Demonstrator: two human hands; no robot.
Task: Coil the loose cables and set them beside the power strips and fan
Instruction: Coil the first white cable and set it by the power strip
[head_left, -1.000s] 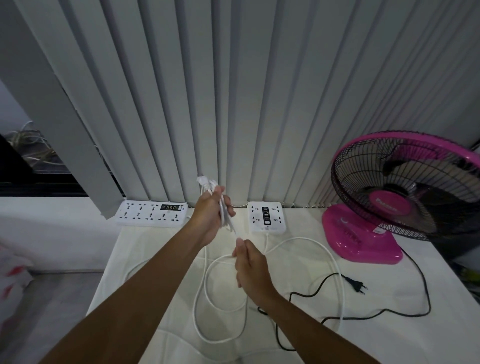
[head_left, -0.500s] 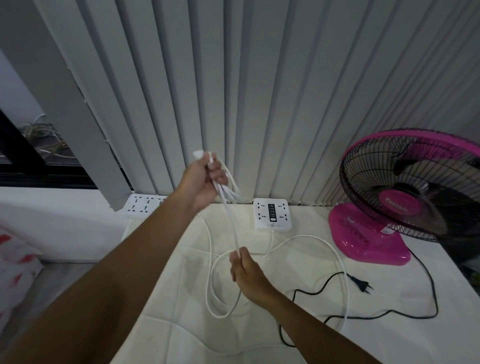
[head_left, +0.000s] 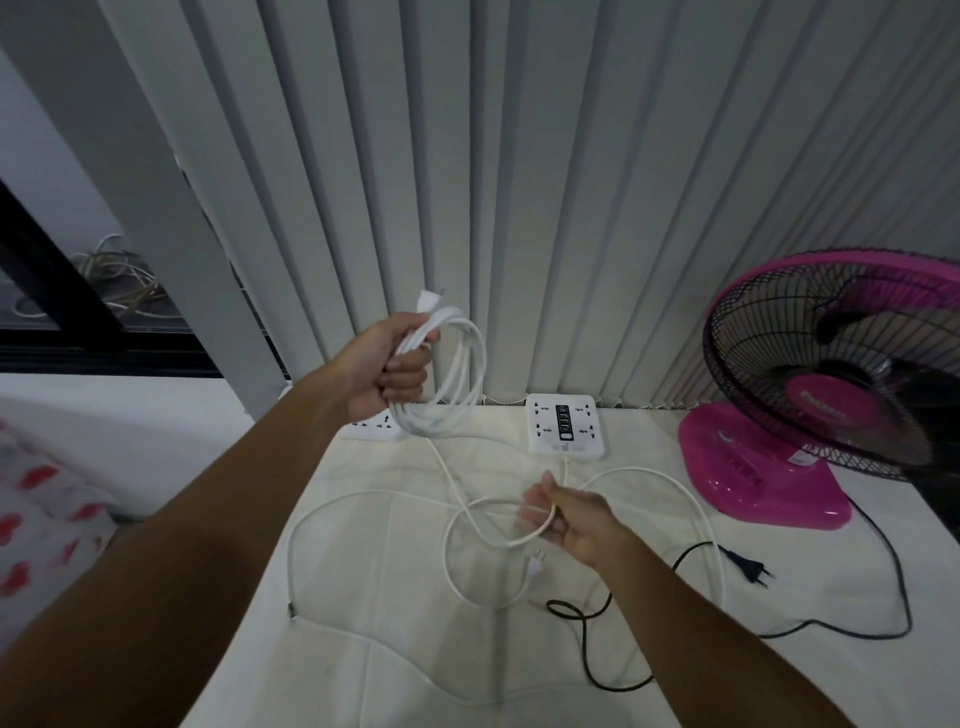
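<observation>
My left hand (head_left: 387, 364) is raised above the table, closed around several loops of a white cable (head_left: 457, 374) with its plug sticking out on top. The cable runs down to my right hand (head_left: 569, 522), which pinches a lower stretch just above the table. More white cable (head_left: 332, 519) lies in loose curves on the white table (head_left: 395, 665). A square white power strip (head_left: 565, 425) sits at the back, and a longer one (head_left: 371, 428) shows partly behind my left wrist. The pink fan (head_left: 831, 395) stands at the right.
The fan's black cord (head_left: 862, 631) and plug (head_left: 750, 566) trail over the table's right side. Grey vertical blinds (head_left: 519, 182) hang close behind the table. A tangle of wires (head_left: 117, 275) lies on the window ledge at left. The table's left edge drops to the floor.
My left hand now holds more loops of the white cable. My right hand has slid further along the cable, low and to the right.
</observation>
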